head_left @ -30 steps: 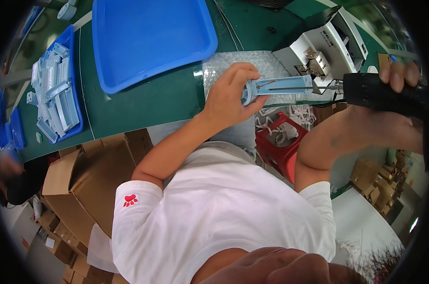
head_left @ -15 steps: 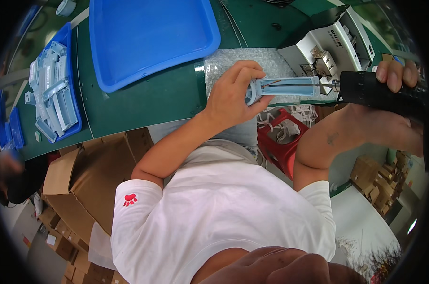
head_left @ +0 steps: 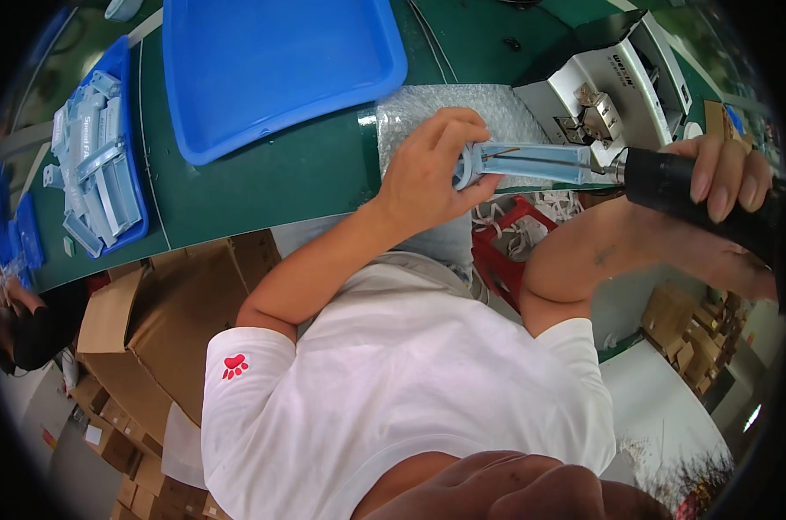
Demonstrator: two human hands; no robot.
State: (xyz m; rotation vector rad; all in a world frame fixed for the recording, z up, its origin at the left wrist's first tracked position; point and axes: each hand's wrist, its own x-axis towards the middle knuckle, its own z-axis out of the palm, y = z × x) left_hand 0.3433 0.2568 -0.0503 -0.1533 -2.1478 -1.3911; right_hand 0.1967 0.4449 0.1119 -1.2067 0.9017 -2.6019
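Observation:
My left hand [head_left: 429, 166] is closed round the ringed end of a long, light blue plastic housing [head_left: 545, 163], held level above the table's front edge. A black electric screwdriver [head_left: 666, 180] lies in my right hand [head_left: 729, 173], with my fingers wrapped over its body. From its metal nose the long, thin bit runs left into the trough of the housing. Toward the left hand, inside the trough, a thin copper-coloured piece shows beside the bit. The bit's tip is too small to make out.
A blue tray [head_left: 280, 143] stands ahead on the green table [head_left: 237, 198]. At left, a blue bin [head_left: 139, 227] holds several light blue plastic parts [head_left: 103, 160]. Bubble wrap [head_left: 402, 113] lies behind my hands, beside an open box [head_left: 545, 97] with metal pieces. A red stool [head_left: 497, 260] stands below.
The screwdriver's handle has tipped down at its right end, and my right hand's fingers have shifted on it. My right forearm has drawn slightly inward. The left hand has barely moved.

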